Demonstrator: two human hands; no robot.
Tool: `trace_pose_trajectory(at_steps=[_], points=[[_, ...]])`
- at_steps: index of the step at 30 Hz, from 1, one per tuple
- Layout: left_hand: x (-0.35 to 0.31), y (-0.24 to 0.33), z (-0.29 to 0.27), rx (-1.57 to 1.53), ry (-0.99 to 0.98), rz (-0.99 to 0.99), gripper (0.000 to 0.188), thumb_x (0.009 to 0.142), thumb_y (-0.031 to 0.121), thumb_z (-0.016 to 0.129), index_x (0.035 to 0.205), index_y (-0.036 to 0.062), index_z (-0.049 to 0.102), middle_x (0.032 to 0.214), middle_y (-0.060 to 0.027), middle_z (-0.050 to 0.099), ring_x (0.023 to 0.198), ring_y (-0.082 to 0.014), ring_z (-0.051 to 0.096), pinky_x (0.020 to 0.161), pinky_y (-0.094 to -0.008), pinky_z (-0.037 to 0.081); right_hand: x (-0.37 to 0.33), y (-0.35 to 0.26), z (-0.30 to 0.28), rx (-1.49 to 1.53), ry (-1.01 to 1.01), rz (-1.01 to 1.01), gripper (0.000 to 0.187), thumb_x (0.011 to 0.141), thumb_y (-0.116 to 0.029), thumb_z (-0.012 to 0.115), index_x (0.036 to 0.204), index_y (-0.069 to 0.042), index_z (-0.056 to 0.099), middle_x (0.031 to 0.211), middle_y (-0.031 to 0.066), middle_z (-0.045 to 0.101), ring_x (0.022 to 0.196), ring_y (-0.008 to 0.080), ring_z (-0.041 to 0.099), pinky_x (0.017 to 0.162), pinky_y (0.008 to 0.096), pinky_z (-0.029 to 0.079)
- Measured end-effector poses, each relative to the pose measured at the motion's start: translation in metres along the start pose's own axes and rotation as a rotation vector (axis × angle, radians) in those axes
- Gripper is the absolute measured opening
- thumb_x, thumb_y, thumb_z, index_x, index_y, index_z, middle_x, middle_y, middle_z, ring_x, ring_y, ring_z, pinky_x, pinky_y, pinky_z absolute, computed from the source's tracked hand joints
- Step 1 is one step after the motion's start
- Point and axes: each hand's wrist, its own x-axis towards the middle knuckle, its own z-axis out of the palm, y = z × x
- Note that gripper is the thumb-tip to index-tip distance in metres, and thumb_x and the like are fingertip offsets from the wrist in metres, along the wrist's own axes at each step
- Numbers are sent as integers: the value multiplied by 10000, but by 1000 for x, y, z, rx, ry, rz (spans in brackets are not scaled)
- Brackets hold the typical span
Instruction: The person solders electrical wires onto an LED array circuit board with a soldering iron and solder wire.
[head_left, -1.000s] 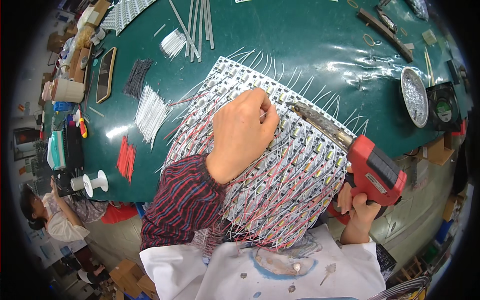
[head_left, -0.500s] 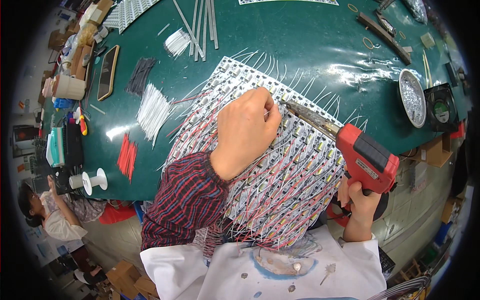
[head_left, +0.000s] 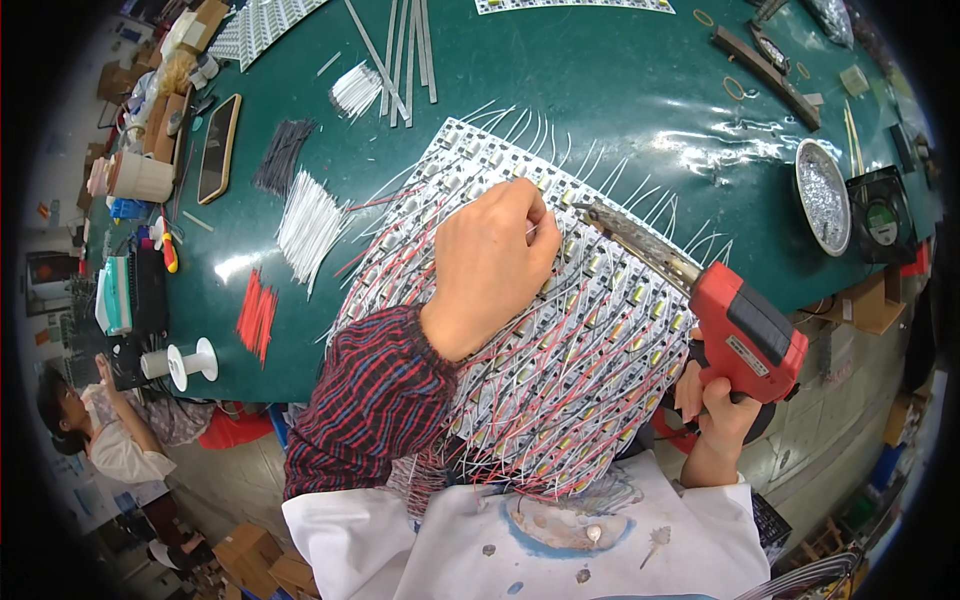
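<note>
A panel of white circuit boards [head_left: 470, 140], dense with small components and soldered white and red wires, lies across the table edge and hangs toward my lap. Over its upper middle is my left hand [head_left: 492, 265], thumb and forefinger pinched just above the boards; whatever is between them is too small to make out. My right hand [head_left: 722, 415] grips the handle of a red and black soldering gun [head_left: 750, 330] at the panel's right side. The gun's long dark tip points left over the boards, close to my left fingertips but apart from them.
On the green table [head_left: 600, 70] lie cut white wires [head_left: 310, 230], black wires [head_left: 283, 155], red wires [head_left: 258, 315], metal strips [head_left: 398, 60] and a phone [head_left: 218, 150]. A bowl of silvery material [head_left: 824, 197] stands right beside a small fan [head_left: 882, 220]. Another person [head_left: 110, 420] sits at left.
The soldering gun has drawn back slightly to the right and down, its tip farther from my left fingers. My left hand stays pinched in nearly the same place.
</note>
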Motion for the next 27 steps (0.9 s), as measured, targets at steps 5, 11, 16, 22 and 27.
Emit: trace_pose_trajectory(at_steps=[5,11,16,22,27], points=[[-3,-3,4,8,34,-38,130,712,121,612,678,10,554,589,-98,558,521,-220,553,490,-327,422,-1,5,1,82,-6,-54,552,805,-296,644,1126,88,412,513,58,442,376,128,417,381,250,359],[-12,6,-32,226,39,124,56,726,102,608,730,51,585,719,-106,591,628,-276,581,552,-378,459,-7,7,-22,53,-18,-146,535,894,-339,485,1184,91,351,444,21,357,305,114,345,342,245,345],[-23,-71,-105,670,243,-46,75,730,76,598,802,54,598,776,-98,588,741,-290,551,666,-378,439,-10,3,-23,144,63,-113,556,877,-309,530,1170,128,351,448,26,371,322,96,342,348,232,329],[-27,-126,-114,532,106,-29,95,723,30,566,817,27,578,807,-138,574,803,-322,519,719,-413,404,-11,8,-27,107,-2,-121,479,905,-294,473,1176,84,360,451,24,351,316,117,357,356,244,355],[-28,-118,-118,563,125,-2,96,731,6,546,822,34,561,778,-125,554,783,-320,504,700,-407,389,-15,4,-30,88,18,-137,498,889,-283,507,1168,105,367,454,27,369,328,111,361,351,239,344]])
